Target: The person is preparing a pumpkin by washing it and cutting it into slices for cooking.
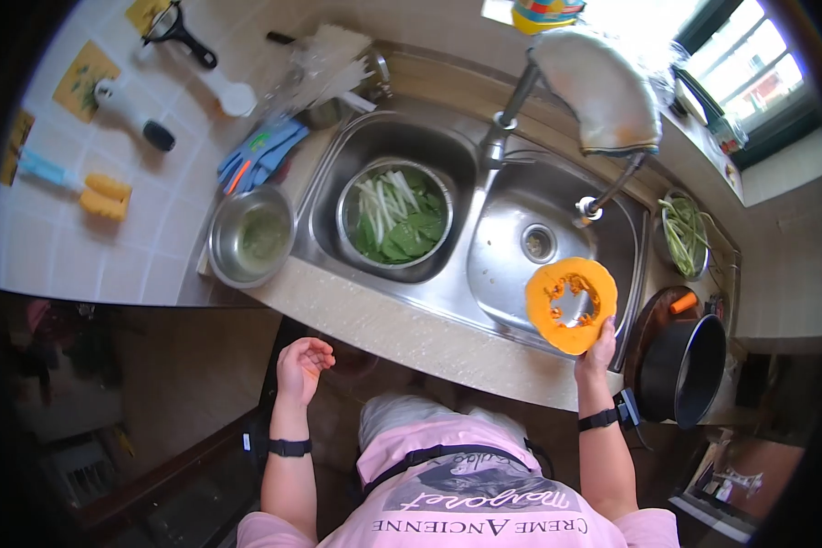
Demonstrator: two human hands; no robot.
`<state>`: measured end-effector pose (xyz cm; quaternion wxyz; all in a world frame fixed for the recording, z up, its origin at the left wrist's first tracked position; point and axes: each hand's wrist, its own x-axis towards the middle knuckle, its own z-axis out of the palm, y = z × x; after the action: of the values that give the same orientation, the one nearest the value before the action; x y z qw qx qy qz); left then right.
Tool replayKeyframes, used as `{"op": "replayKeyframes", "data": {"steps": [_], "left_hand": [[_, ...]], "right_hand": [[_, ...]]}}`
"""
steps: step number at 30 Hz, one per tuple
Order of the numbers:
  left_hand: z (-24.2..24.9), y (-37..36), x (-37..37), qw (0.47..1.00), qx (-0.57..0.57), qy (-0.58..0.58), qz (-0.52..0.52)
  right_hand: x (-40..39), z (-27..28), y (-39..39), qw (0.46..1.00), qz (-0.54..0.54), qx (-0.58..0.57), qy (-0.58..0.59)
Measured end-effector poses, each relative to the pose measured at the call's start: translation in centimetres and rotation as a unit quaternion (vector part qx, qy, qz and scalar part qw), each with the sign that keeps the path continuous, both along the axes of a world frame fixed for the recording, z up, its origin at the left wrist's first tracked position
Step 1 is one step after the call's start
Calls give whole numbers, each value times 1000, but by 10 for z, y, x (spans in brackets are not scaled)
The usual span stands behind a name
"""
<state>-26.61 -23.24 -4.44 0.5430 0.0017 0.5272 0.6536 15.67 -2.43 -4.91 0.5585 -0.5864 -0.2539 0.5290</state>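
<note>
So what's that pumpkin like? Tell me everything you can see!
The pumpkin is a cut orange ring with a slightly wavy edge. Stringy, darker bits line its open middle, and metal shows through. Its cut face is turned toward the camera, over the near side of the right basin. The right hand holds its edge.

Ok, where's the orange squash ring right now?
In the head view, the orange squash ring is in the right hand, over the right-hand sink basin, nearer the person than the drain.
</note>
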Motion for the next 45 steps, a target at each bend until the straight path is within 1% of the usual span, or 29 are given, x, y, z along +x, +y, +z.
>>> {"op": "replayKeyframes", "data": {"steps": [3,4,6,8,9,10,12,14,15,16,17,18,19,20,22,23,27,30,31,34,38,40,41,44,45], "left_hand": [[33,38,26,993,83,-6,-78],[41,56,40,990,91,-1,-112],[55,95,76,979,104,11,-176],[60,138,119,962,106,10,-253],[62,158,143,952,115,-1,-285],[63,176,167,940,122,-14,-318],[62,209,214,932,87,-61,-348],[48,235,256,927,41,-180,-326],[40,247,275,924,5,-205,-322],[41,258,289,927,-12,-223,-300],[42,269,302,930,-30,-241,-277],[43,278,314,930,-48,-259,-255],[41,286,323,927,-60,-292,-228],[39,290,333,934,-47,-293,-201],[37,298,348,944,-19,-294,-147],[36,301,352,944,-40,-299,-131],[18,309,359,959,-103,-248,-90],[4,311,359,971,-153,-170,-74],[-2,311,355,967,-160,-183,-74],[-8,309,342,963,-157,-208,-75],[-19,302,331,956,-152,-234,-91],[-12,301,330,958,-155,-226,-90],[-10,301,329,959,-155,-222,-89],[-23,290,313,952,-80,-235,-180],[-18,292,314,953,-108,-240,-151]], "right_hand": [[11,0,2,1000,17,24,1],[12,5,3,999,27,29,-5],[11,24,7,997,43,43,-41],[19,30,11,993,81,58,-63],[21,30,14,992,81,62,-79],[23,32,16,991,95,63,-72],[26,33,20,991,97,76,-55],[30,29,23,986,105,99,-86],[30,30,24,982,110,115,-103],[31,31,24,977,116,130,-120],[33,32,23,972,129,117,-160],[31,38,22,967,140,120,-175],[31,37,22,957,141,139,-211],[31,35,21,945,143,157,-248],[34,32,18,935,174,149,-273],[35,29,17,930,182,147,-283],[34,24,17,925,207,111,-297],[27,16,22,897,207,148,-361],[25,17,25,883,213,155,-388],[21,12,25,857,240,173,-423],[11,9,22,852,245,157,-434],[4,8,19,855,231,141,-441],[2,8,18,864,230,132,-428],[0,13,18,892,217,105,-384],[0,14,19,903,207,95,-365]]}}
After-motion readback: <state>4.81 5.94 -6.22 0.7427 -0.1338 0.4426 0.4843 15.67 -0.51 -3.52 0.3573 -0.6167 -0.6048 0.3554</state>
